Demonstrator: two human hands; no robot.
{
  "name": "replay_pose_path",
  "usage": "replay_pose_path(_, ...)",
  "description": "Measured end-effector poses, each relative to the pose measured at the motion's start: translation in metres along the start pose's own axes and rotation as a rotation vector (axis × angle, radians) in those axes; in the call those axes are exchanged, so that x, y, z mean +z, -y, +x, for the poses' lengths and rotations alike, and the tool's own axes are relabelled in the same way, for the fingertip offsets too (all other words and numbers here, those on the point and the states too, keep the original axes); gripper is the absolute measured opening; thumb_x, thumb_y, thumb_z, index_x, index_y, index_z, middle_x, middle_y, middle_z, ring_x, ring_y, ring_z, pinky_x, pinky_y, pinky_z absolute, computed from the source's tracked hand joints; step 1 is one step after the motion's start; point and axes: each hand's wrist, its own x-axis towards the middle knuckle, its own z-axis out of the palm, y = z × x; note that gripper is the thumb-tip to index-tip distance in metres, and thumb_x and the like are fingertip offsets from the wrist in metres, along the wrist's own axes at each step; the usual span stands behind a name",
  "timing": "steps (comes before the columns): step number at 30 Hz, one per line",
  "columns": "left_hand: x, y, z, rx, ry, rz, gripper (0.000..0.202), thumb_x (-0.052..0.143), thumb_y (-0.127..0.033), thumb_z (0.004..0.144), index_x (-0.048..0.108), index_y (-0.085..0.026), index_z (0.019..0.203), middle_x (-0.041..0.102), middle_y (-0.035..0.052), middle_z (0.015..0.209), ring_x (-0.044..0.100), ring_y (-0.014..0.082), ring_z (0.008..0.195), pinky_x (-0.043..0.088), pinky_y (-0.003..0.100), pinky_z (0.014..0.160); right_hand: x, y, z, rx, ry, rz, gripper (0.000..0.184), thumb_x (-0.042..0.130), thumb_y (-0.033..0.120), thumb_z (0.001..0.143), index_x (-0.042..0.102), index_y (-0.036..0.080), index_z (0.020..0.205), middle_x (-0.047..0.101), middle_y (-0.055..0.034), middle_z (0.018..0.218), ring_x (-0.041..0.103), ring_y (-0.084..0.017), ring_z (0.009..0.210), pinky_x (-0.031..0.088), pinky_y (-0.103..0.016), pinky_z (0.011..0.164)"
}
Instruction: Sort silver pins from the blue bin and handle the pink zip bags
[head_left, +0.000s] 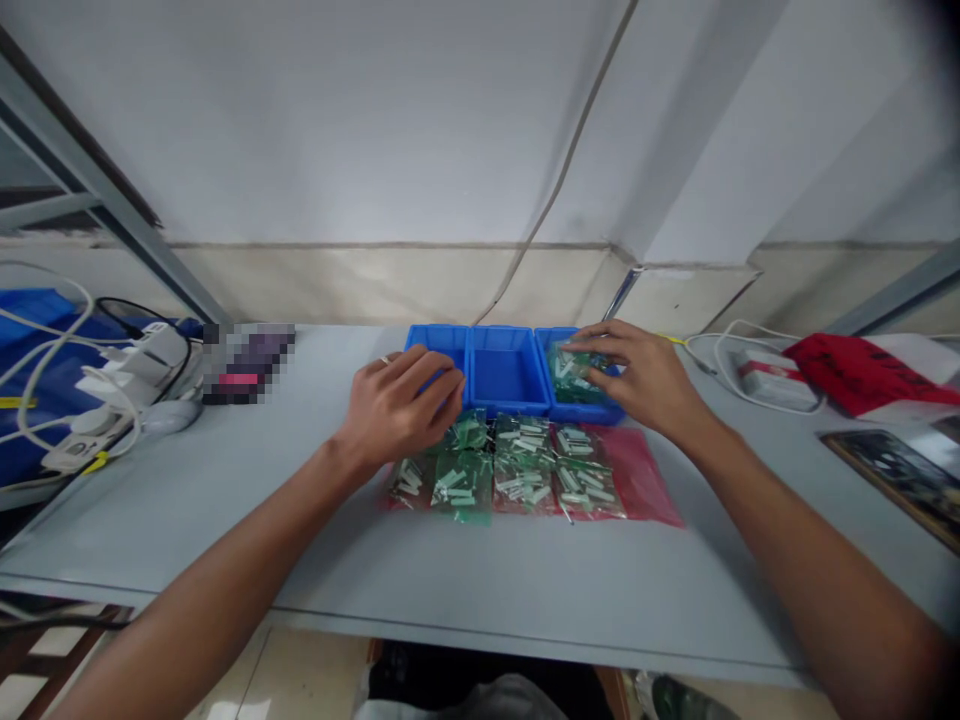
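Note:
My left hand (405,408), with a ring on one finger, hangs over the left blue compartment (439,334) with its fingers curled; what they hold, if anything, is hidden. My right hand (641,375) is at the right blue compartment (589,412), thumb and fingers around a greenish clear bag of small pale pieces (571,372). Between them is the middle blue compartment (510,375), with nothing visible inside. In front of the bins, several similar small bags (523,485) lie in rows, partly on a pink plastic sheet (649,480).
On the left stand a power strip with plugs and cables (127,370), a grey mouse (172,415) and a pixelated item (251,365). To the right lie a white box (776,378), a red packet (862,372) and a phone (896,485). A wall rises behind the table (570,590).

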Motion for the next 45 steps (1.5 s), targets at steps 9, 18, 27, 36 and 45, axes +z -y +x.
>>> replay_pose_path(9,-0.014,-0.039,0.016,-0.785,-0.011,-1.151,0.045,0.068,-0.040,0.098,0.057,-0.023,0.139,0.063,0.0118,0.130,0.068,0.0212,0.113,0.064,0.029,0.079,0.014,0.089,-0.020,0.090,-0.182,0.777,0.037,0.074,0.023,0.093,0.075,0.036,0.128,0.065,-0.0057,0.139,0.064,-0.025,0.128,0.061,-0.040,0.097)
replay_pose_path(18,-0.013,-0.042,0.021,-0.975,0.063,-1.237,0.049,0.082,-0.027,0.086,0.062,-0.021,0.129,0.069,0.0051,0.106,0.070,0.0145,0.086,0.063,0.023,0.066,0.021,0.107,-0.029,0.120,-0.138,0.839,0.029,0.076,0.029,0.093,0.077,0.034,0.121,0.066,-0.0064,0.134,0.070,-0.023,0.107,0.063,-0.039,0.083)
replay_pose_path(27,-0.011,-0.041,0.015,-0.873,0.262,-1.104,0.037,0.074,-0.033,0.093,0.070,-0.020,0.128,0.078,0.0059,0.104,0.074,0.0184,0.091,0.062,0.028,0.077,0.022,0.109,-0.030,0.274,0.061,0.988,0.058,0.075,0.036,0.094,0.048,0.039,0.145,0.066,0.0011,0.096,0.067,-0.016,0.074,0.061,-0.034,0.070)
replay_pose_path(36,-0.013,-0.047,0.019,-0.906,0.190,-1.208,0.053,0.088,-0.027,0.081,0.068,-0.019,0.129,0.076,0.0040,0.097,0.074,0.0168,0.092,0.064,0.028,0.084,0.017,0.098,-0.026,0.332,-0.095,0.936,0.029,0.082,0.041,0.087,0.059,0.026,0.096,0.065,0.0045,0.072,0.058,-0.012,0.058,0.050,-0.028,0.057)
replay_pose_path(45,-0.010,-0.048,0.014,-0.919,0.265,-1.125,0.049,0.083,-0.028,0.086,0.065,-0.023,0.132,0.075,-0.0008,0.089,0.071,0.0135,0.085,0.056,0.025,0.079,0.028,0.101,-0.027,0.316,-0.071,1.009,0.034,0.086,0.041,0.084,0.055,0.026,0.084,0.063,0.0045,0.070,0.057,-0.012,0.057,0.049,-0.025,0.049)
